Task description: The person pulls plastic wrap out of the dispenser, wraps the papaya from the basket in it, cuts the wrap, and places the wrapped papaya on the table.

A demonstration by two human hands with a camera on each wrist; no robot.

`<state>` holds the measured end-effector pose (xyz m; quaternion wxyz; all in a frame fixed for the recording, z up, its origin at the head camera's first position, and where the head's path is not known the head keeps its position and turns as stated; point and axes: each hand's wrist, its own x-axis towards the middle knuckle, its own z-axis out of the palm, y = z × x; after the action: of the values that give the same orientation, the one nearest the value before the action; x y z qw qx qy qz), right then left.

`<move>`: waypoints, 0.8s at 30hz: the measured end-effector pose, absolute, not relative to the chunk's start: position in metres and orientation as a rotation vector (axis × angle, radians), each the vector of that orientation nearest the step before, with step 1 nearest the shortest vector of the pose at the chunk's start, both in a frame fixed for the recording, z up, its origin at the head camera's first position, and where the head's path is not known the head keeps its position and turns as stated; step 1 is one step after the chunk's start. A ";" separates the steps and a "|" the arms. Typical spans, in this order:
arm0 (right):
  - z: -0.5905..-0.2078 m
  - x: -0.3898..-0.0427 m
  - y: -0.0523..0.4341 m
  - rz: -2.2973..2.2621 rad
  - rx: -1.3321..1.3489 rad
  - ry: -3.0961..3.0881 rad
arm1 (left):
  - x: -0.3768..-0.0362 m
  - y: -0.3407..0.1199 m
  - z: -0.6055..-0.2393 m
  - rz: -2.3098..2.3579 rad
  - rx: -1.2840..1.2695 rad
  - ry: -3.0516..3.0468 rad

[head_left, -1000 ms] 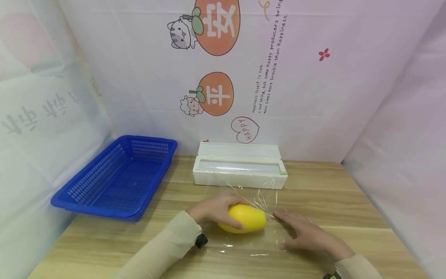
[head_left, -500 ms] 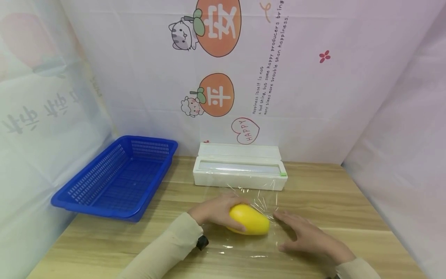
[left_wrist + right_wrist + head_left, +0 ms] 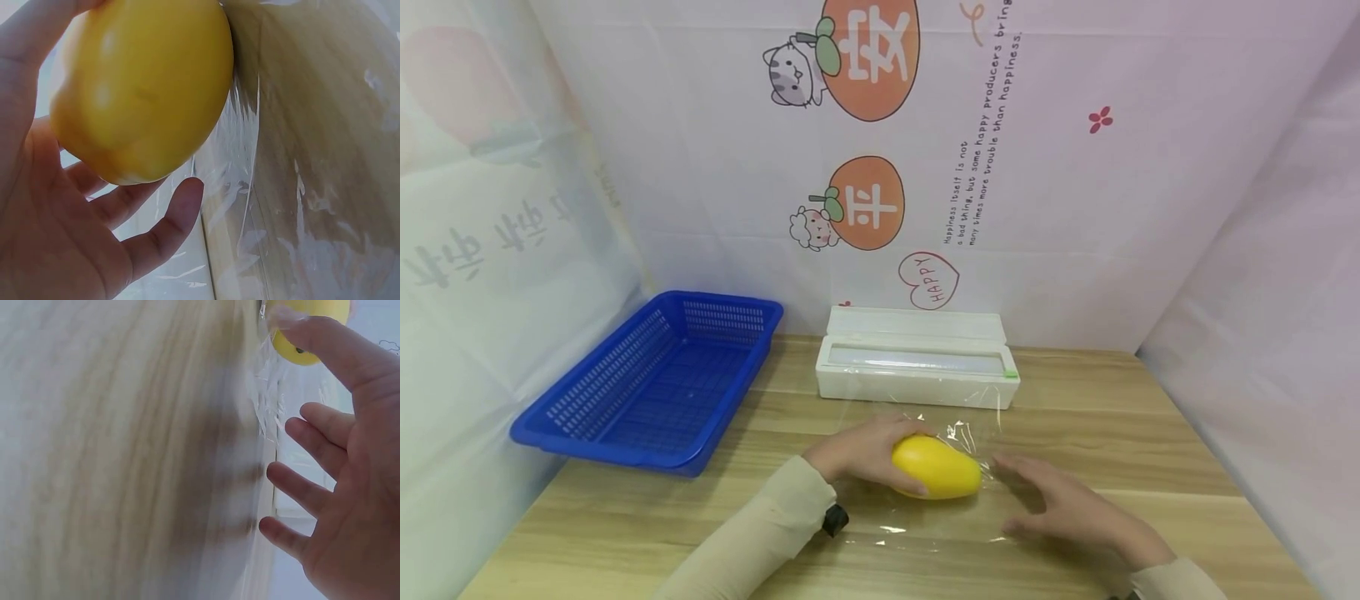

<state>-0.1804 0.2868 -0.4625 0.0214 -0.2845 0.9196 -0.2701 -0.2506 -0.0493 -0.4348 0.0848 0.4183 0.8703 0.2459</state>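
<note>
My left hand (image 3: 871,452) grips a smooth yellow mango (image 3: 937,468) from its left side, thumb on the near side. In the left wrist view the mango (image 3: 147,87) fills the upper part, with the thumb and fingers curved about it. Under it a sheet of clear plastic wrap (image 3: 891,530) lies on the table, wrinkled near the mango. To the right, my right hand (image 3: 1067,508) hovers low by the edge of the wrap, fingers spread and holding nothing. The right wrist view shows its fingers (image 3: 300,487) apart from the mango.
Behind the wrap stands a white plastic wrap box (image 3: 917,390), its lid up and a roll inside; the film runs out toward me. A blue basket (image 3: 700,450) sits at the left. Printed white cloth (image 3: 1060,200) encloses the wooden table (image 3: 1120,433) at the back and sides.
The mango has shifted slightly to the right in the left hand and tilted its right end toward me. My right hand has moved a little to the right.
</note>
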 end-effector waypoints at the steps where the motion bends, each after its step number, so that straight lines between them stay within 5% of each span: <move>1: -0.461 -0.180 0.287 -0.850 -0.881 2.847 | -0.250 -0.049 -0.435 0.735 1.250 2.594; 24: -0.457 -0.176 0.292 -1.094 -0.922 2.764 | -0.252 -0.065 -0.436 0.922 1.136 2.531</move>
<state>-0.1761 0.2921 -0.4574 0.0147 -0.2962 0.8880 -0.3514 -0.2521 -0.0655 -0.4362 0.1086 0.3863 0.8606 0.3136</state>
